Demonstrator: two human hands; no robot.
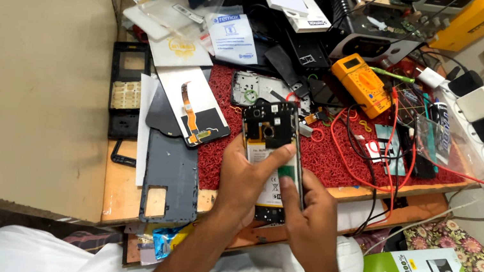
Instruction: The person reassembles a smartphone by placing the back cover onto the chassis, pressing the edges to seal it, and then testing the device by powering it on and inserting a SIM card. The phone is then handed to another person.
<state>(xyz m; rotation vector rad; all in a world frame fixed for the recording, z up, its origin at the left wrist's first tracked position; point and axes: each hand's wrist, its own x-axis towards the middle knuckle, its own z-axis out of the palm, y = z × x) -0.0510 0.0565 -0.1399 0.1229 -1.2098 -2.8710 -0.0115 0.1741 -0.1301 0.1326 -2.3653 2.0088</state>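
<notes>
Opened phone [269, 135] on mat [341, 164]; multimeter [363, 83] behind right; back cover [171, 173] left.
</notes>
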